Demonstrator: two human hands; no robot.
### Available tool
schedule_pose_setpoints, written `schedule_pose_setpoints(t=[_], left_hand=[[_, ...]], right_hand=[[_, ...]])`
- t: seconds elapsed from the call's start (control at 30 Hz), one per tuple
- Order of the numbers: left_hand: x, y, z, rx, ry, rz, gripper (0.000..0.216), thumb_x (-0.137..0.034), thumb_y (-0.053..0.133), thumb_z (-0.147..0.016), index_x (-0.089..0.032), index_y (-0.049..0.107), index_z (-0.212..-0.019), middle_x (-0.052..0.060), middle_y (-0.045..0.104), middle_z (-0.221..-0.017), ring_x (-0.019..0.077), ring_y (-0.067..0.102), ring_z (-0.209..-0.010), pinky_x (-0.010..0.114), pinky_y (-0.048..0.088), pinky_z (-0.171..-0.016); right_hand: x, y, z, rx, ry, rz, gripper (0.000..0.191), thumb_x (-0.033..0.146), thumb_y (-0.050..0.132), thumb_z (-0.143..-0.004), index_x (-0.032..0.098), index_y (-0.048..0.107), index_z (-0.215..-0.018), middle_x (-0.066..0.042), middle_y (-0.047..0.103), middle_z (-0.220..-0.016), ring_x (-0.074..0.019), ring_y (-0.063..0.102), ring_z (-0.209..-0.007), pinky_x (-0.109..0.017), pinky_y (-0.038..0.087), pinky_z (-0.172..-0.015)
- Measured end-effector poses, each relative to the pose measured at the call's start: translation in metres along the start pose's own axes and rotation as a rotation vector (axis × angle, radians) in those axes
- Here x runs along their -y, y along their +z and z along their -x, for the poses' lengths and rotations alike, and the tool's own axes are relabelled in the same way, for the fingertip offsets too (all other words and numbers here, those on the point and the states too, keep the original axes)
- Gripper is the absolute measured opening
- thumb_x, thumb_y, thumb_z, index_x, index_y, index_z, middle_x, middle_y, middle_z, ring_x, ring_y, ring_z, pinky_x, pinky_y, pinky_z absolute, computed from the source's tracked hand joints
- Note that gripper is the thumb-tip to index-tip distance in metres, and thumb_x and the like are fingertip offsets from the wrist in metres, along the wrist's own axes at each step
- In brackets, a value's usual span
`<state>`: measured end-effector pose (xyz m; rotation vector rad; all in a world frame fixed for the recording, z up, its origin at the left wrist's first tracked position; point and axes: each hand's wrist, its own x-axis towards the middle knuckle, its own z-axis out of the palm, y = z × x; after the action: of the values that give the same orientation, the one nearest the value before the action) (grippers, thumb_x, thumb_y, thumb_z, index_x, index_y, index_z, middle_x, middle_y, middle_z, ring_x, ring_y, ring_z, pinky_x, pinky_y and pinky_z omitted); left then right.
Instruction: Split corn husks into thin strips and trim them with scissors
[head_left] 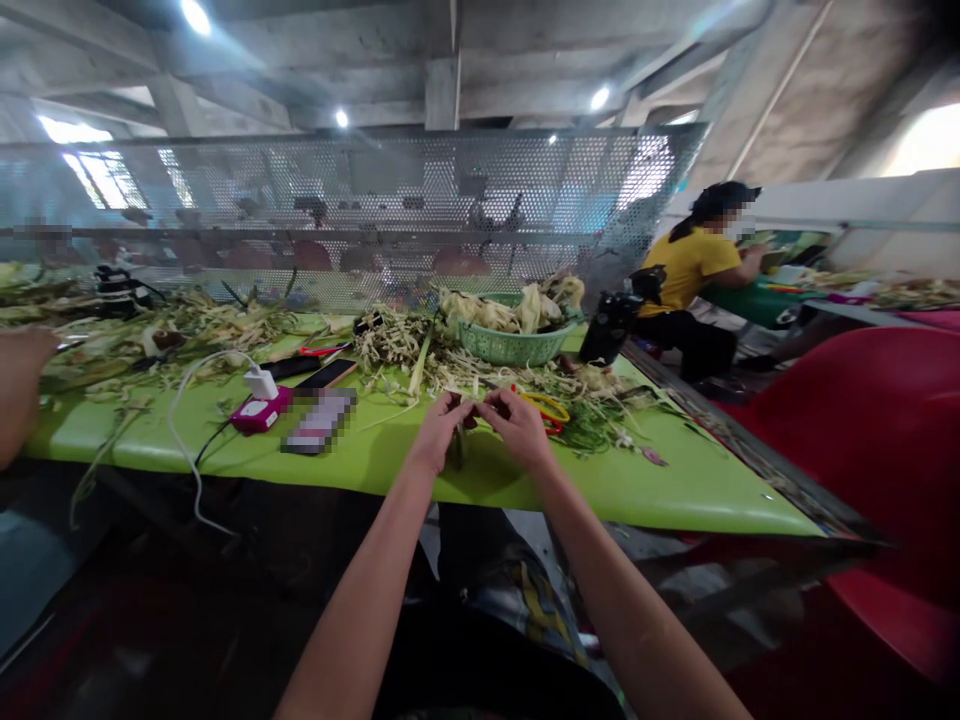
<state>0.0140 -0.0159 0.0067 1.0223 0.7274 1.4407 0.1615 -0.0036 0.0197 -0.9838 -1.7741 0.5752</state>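
My left hand (441,428) and my right hand (517,422) meet close together just above the front part of the green-covered table (390,462). The fingers of both are closed in a pinch. A thin brownish-green plant piece (458,448) hangs below the fingertips, its upper end hidden by them. Next to my right hand lie scissors with yellow and red handles (555,411), partly hidden by the hand. Behind my hands, heaps of dry plant stalks and scraps (401,345) spread around a green plastic basket (510,345) filled with pale, withered plant material.
To the left lie a phone (319,422), a second dark phone (326,375) and a magenta power socket (261,410) with a charger and white cable. Another person's arm (22,385) reaches in at far left. A perforated metal screen (375,200) stands behind; a red chair (862,430) is right.
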Motion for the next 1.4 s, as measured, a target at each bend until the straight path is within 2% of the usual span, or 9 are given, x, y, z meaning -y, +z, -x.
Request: schedule_pose_setpoints(t=[0.17,0.33,0.47,0.67,0.77,0.9,1.0,1.17,1.4], left_hand=[[0.001,0.002,0.0,-0.033,-0.058,0.012,0.031,-0.045,0.066,-0.072,-0.017,0.052,-0.074,-0.003,0.052,-0.064,0.0079,0.044,-0.054,0.022,0.035,-0.052],[-0.003,0.004,0.002,-0.054,-0.106,-0.011,0.035,-0.048,0.068,-0.071,-0.018,0.051,-0.077,-0.005,0.046,-0.062,0.006,0.04,-0.051,0.019,0.029,-0.047],[-0.004,0.003,0.002,-0.03,-0.116,-0.012,0.036,-0.048,0.067,-0.072,-0.018,0.047,-0.074,-0.008,0.036,-0.057,0.0037,0.028,-0.044,0.018,0.021,-0.044],[-0.004,0.003,0.003,-0.015,-0.081,0.049,0.034,-0.043,0.068,-0.072,-0.019,0.045,-0.076,-0.009,0.03,-0.056,0.0032,0.023,-0.042,0.018,0.015,-0.043],[-0.005,0.004,0.004,0.011,-0.047,-0.001,0.031,-0.043,0.067,-0.074,-0.019,0.048,-0.078,-0.008,0.033,-0.056,0.0043,0.026,-0.044,0.018,0.017,-0.043],[-0.004,0.005,0.004,0.041,0.025,-0.134,0.032,-0.047,0.065,-0.076,-0.018,0.052,-0.077,-0.005,0.039,-0.057,0.0074,0.033,-0.05,0.021,0.025,-0.048],[-0.001,0.005,0.003,0.072,0.032,-0.176,0.033,-0.05,0.064,-0.075,-0.018,0.056,-0.076,-0.004,0.041,-0.057,0.0091,0.035,-0.052,0.023,0.027,-0.051],[0.002,0.005,0.002,0.108,0.002,-0.213,0.034,-0.05,0.063,-0.076,-0.017,0.061,-0.076,-0.002,0.048,-0.06,0.0106,0.04,-0.055,0.024,0.031,-0.054],[-0.004,0.008,0.005,0.197,-0.031,-0.162,0.032,-0.047,0.069,-0.072,-0.016,0.06,-0.07,-0.004,0.045,-0.057,0.0078,0.037,-0.053,0.022,0.03,-0.052]], right_hand=[[-0.002,0.003,0.001,0.033,-0.078,0.037,0.016,0.035,0.057,-0.084,0.02,0.057,-0.077,0.0,0.056,-0.071,-0.0151,0.049,-0.066,-0.025,0.038,-0.06],[-0.002,0.005,0.0,0.034,-0.015,-0.02,0.015,0.033,0.057,-0.081,0.02,0.056,-0.073,0.002,0.051,-0.065,-0.0142,0.046,-0.061,-0.025,0.037,-0.058],[0.001,0.007,-0.001,-0.034,0.031,-0.064,0.014,0.031,0.058,-0.078,0.021,0.054,-0.069,0.003,0.049,-0.062,-0.014,0.045,-0.059,-0.025,0.036,-0.056],[0.005,0.004,-0.001,-0.156,0.086,-0.136,0.013,0.029,0.057,-0.074,0.02,0.053,-0.066,0.004,0.046,-0.058,-0.0127,0.042,-0.055,-0.025,0.034,-0.053],[0.003,0.001,-0.003,-0.117,0.09,-0.212,0.014,0.032,0.059,-0.075,0.02,0.056,-0.07,0.003,0.05,-0.062,-0.0131,0.045,-0.059,-0.025,0.037,-0.056],[0.001,-0.002,-0.006,-0.034,0.123,-0.299,0.023,0.042,0.06,-0.078,0.019,0.063,-0.082,-0.001,0.059,-0.077,-0.0151,0.052,-0.072,-0.027,0.042,-0.068],[0.0,0.0,-0.007,0.006,0.156,-0.346,0.025,0.043,0.065,-0.074,0.019,0.062,-0.08,-0.001,0.06,-0.074,-0.0151,0.053,-0.07,-0.028,0.043,-0.07],[-0.001,0.002,-0.008,-0.054,0.138,-0.357,0.025,0.042,0.066,-0.071,0.019,0.057,-0.075,0.001,0.054,-0.067,-0.014,0.05,-0.063,-0.028,0.042,-0.063],[-0.003,0.004,-0.01,-0.156,0.114,-0.345,0.02,0.037,0.062,-0.073,0.02,0.052,-0.071,0.003,0.047,-0.064,-0.0125,0.043,-0.06,-0.026,0.038,-0.059]])
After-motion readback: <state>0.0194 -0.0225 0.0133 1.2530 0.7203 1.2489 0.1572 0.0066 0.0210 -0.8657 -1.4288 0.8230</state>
